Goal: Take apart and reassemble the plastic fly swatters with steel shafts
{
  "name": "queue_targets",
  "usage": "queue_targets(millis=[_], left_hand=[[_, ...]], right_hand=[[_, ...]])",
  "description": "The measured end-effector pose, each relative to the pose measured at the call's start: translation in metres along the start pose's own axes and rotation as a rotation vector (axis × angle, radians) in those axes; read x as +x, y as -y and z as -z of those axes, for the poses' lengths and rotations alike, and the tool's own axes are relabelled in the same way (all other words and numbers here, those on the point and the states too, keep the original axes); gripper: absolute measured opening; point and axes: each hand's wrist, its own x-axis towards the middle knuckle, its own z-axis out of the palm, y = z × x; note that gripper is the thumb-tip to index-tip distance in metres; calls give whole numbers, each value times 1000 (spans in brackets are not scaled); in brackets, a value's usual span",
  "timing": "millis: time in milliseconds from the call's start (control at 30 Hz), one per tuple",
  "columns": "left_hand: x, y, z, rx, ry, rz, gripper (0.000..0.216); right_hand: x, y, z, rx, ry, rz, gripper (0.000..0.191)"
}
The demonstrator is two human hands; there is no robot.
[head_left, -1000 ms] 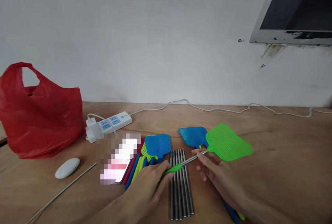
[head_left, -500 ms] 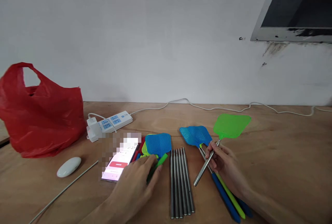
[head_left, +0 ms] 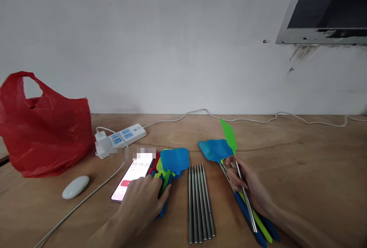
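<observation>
My right hand (head_left: 248, 185) is closed on the steel rod (head_left: 246, 200) of a green fly swatter (head_left: 228, 135), whose head stands edge-on above a blue swatter head (head_left: 215, 149). Blue and green handles (head_left: 259, 229) lie under that hand. My left hand (head_left: 143, 198) rests, fingers curled, on a green handle (head_left: 165, 184) in a pile of coloured handles below another blue swatter head (head_left: 174, 160). Several bare steel rods (head_left: 200, 202) lie side by side between my hands.
A phone (head_left: 130, 179) with a lit screen lies left of the pile. A white power strip (head_left: 119, 137), a white mouse (head_left: 75, 186) and a red plastic bag (head_left: 43, 125) sit further left on the wooden table (head_left: 315, 163). A white cable (head_left: 258, 119) runs along the wall.
My left hand pulled the green handle off the rod and set it on the pile at the left. My right hand carried the green swatter right and turned its head edge-on over the blue swatter.
</observation>
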Motion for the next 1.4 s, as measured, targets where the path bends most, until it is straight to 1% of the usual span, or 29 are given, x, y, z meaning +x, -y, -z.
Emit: queue_targets(millis=[100, 233, 333, 467, 500, 567, 667, 733, 767, 833, 933, 1000, 1067, 1133, 1167, 1200, 1267, 1333, 1400], left_hand=[[-2, 0, -4, -26, 12, -31, 49], [-5, 1, -6, -44, 19, -42, 49], [-5, 1, -4, -17, 20, -25, 50], [-1, 3, 0, -37, -13, -17, 50], [0, 3, 0, -66, -42, -24, 48], [3, 5, 0, -157, -147, -46, 39], [8, 6, -2, -355, -379, -90, 25], [10, 6, -2, -481, -498, -127, 32], [12, 6, -1, -532, -533, -160, 37], [14, 5, 1, -615, -550, -250, 45], [18, 6, 3, -698, -536, -403, 48], [22, 9, 2, -713, -556, -458, 49], [26, 10, 0, -706, -598, -463, 42], [28, 10, -1, -721, -624, -443, 23], [29, 10, -2, -744, -628, -424, 15], [29, 9, -1, -777, -620, -395, 15], [29, 7, -1, -882, -553, -315, 24], [29, 5, -2, -1041, -421, -233, 29], [29, 3, -4, -1162, -303, -209, 32]], right_hand=[[3, 1, 2, -33, 38, 4, 37], [2, 5, -2, -105, 90, 18, 39], [0, 8, -6, -151, 142, -56, 42], [4, 5, -1, -226, 279, -158, 49], [5, 4, 1, -246, 309, -168, 50], [8, 1, 4, -273, 341, -182, 53], [6, -2, 6, -298, 356, -201, 54], [3, -1, 6, -329, 371, -217, 55], [1, 0, 5, -345, 379, -218, 55], [-3, 5, 2, -385, 408, -213, 57], [-9, 14, -3, -480, 469, -229, 60], [-11, 19, -5, -573, 515, -250, 59], [-12, 23, -6, -673, 542, -228, 57], [-13, 24, -5, -811, 541, -129, 53], [-13, 24, -4, -895, 523, -59, 51], [-13, 24, -2, -975, 494, 11, 50], [-10, 23, 1, -1074, 415, 130, 48], [-7, 20, 3, -1036, 338, 182, 45], [-3, 17, 5, -882, 290, 185, 40]])
